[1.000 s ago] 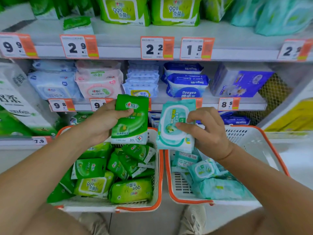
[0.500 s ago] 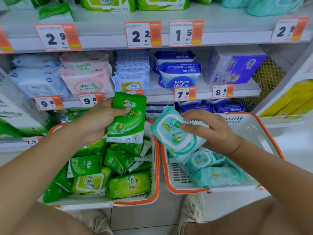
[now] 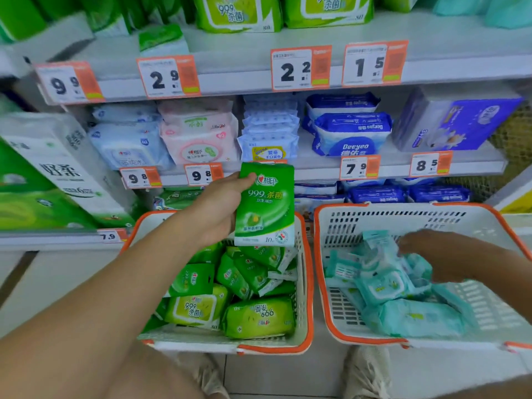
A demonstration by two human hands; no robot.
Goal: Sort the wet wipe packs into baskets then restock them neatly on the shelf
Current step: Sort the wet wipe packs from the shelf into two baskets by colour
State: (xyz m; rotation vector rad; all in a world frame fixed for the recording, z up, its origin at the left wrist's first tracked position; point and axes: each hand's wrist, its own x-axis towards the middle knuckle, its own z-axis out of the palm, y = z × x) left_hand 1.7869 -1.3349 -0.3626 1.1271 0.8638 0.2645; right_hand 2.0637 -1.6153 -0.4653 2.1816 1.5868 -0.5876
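My left hand (image 3: 218, 208) grips a small green wet wipe pack (image 3: 264, 203) upright above the left white basket with an orange rim (image 3: 309, 298), which holds several green packs (image 3: 259, 316). My right hand (image 3: 440, 254) reaches down into the right basket (image 3: 403, 220), among several teal packs (image 3: 414, 318). A small teal pack (image 3: 378, 246) stands tilted at its fingertips. Motion blur hides whether the fingers hold it.
Store shelves (image 3: 316, 168) with orange price tags face me, stocked with blue, pink and white packs; large green packs (image 3: 239, 12) sit on the top shelf. Tissue bundles (image 3: 51, 174) stand at the left. My shoes (image 3: 365, 372) are on the tiled floor below the baskets.
My right hand dropped from chest height down into the right basket with the teal pack. The left hand kept the green pack raised. The view tilted up slightly.
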